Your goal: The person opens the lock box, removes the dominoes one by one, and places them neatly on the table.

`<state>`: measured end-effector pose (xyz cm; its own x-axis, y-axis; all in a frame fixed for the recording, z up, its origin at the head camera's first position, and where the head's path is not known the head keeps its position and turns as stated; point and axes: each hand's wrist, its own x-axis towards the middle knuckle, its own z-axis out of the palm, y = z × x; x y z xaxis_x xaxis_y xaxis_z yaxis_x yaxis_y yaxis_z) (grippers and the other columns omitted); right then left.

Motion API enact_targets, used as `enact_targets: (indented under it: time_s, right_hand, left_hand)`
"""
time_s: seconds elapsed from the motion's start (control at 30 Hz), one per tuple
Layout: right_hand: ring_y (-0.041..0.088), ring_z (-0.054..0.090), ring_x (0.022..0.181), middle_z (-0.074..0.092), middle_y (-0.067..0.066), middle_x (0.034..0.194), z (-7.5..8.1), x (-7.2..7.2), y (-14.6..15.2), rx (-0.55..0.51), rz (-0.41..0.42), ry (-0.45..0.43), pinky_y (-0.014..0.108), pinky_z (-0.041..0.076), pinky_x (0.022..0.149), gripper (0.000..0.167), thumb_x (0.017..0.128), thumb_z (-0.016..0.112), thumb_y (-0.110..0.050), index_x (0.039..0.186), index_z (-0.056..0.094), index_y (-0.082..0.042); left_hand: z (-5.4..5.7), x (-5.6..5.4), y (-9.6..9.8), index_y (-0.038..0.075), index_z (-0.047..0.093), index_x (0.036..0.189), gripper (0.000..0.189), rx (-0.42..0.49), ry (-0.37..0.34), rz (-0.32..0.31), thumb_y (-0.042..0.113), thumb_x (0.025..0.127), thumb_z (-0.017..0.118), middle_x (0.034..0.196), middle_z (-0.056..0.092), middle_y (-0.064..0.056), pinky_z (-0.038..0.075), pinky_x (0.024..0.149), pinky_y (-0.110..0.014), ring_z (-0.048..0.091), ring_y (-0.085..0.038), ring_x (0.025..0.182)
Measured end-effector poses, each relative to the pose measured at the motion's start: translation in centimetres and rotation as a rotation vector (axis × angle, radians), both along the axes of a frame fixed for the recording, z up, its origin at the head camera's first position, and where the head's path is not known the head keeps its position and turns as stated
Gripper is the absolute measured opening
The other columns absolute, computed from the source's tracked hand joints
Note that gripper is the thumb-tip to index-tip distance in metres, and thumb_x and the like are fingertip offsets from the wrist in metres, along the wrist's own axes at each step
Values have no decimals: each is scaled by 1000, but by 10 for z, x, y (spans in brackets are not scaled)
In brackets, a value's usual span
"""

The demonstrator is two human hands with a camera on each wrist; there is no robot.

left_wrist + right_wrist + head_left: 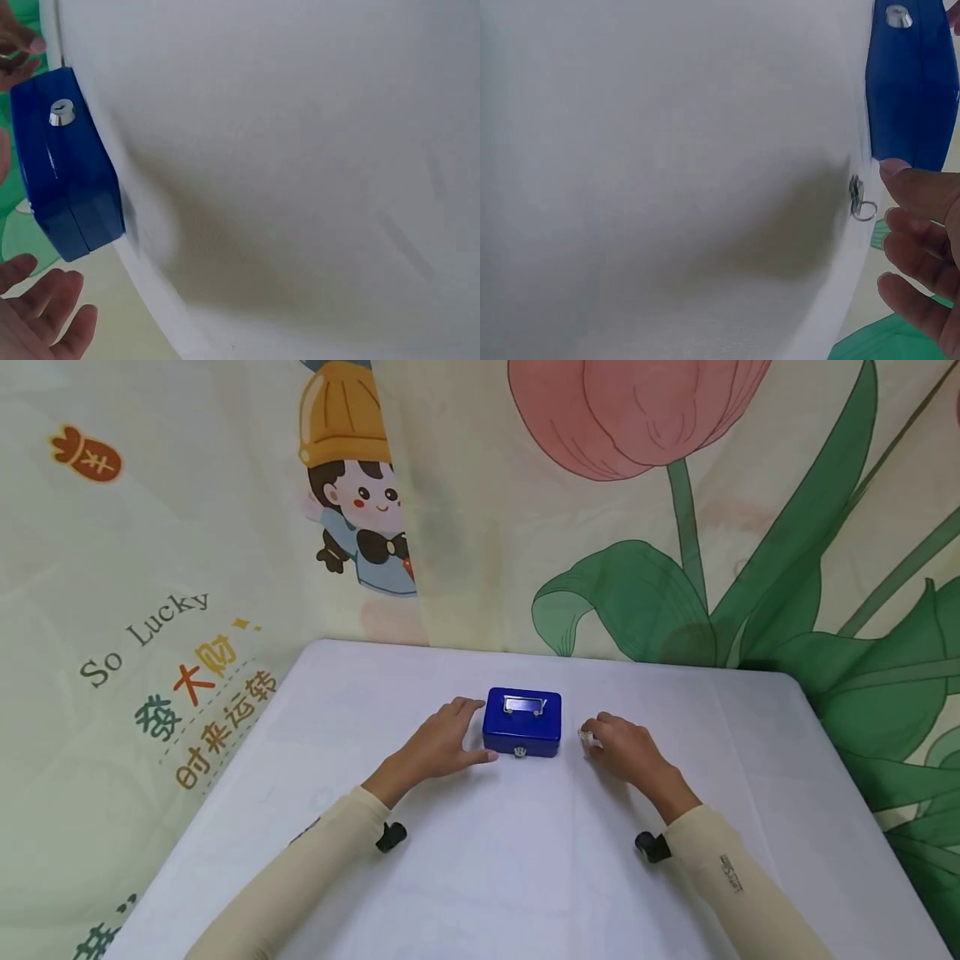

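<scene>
A blue metal cash box (522, 723) with a lid handle (523, 705) and a silver front lock (62, 112) sits closed on the white table (480, 860). My left hand (442, 745) is at the box's left side, its thumb and fingers spread near the left edge; whether they touch it I cannot tell. To the right of the box, my right hand (626, 750) hovers with relaxed, slightly bent fingers. Close to its fingertips lies what looks like a small bunch of keys on a ring (861, 201), apart from the fingers in the right wrist view.
A printed cloth with a large pink tulip (637, 410) and green leaves (630, 602) hangs behind the table. Another cloth with a cartoon figure (367, 518) and lettering (198, 681) hangs at the left.
</scene>
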<state>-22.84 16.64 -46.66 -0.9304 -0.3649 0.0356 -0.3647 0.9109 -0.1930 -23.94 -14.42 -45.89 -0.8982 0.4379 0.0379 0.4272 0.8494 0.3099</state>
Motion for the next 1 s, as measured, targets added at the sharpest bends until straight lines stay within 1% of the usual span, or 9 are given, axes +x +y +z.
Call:
enact_targets:
  time_s: [0.23,0.37,0.5,0.63,0.77,0.87,1.0]
  right_hand:
    - [24,68,100,67,8,106,-9,-24,7,-8,36,-11,40,60,86,34,87,79,-10,120,72,-7]
    - [24,67,105,66,9,111,-13,-36,8,3,66,-41,42,59,89,36,89,77,-9,125,70,-8]
    - [22,66,101,65,7,108,-16,-46,7,24,78,-72,40,59,88,34,91,74,-8,125,71,-9]
    - [19,64,93,65,6,102,-17,-50,4,29,91,-106,36,59,85,31,90,74,-5,121,72,-7]
    - [17,62,87,65,6,98,-18,-53,3,13,90,-144,35,58,83,28,90,73,-4,118,73,-5]
    - [17,62,88,64,6,97,-18,-55,4,1,70,-170,36,57,84,26,90,74,-5,116,72,-5]
    - [20,63,94,65,6,101,-16,-57,6,-14,32,-202,40,57,90,26,92,73,-8,117,69,-6]
  left_hand:
    - [-4,-25,10,7,24,158,114,-2,-26,-9,60,75,81,158,34,-18,35,117,-54,38,-37,143]
    - [-7,-35,13,7,17,160,121,-2,-58,-7,60,74,83,162,27,-19,29,120,-55,31,-40,148]
    - [-11,-43,16,7,13,161,124,17,-97,-7,58,73,84,165,22,-19,29,120,-55,28,-40,149]
    - [-14,-46,18,7,12,161,126,27,-113,-3,54,71,87,165,23,-17,32,119,-53,31,-38,148]
    - [-16,-47,19,7,13,161,127,29,-133,5,51,70,89,164,25,-16,33,119,-52,34,-37,146]
    - [-17,-47,20,6,13,161,127,32,-137,4,51,70,90,163,27,-17,33,119,-51,35,-36,145]
    - [-18,-48,21,5,13,160,126,31,-122,-9,51,70,89,161,30,-17,33,119,-50,36,-35,144]
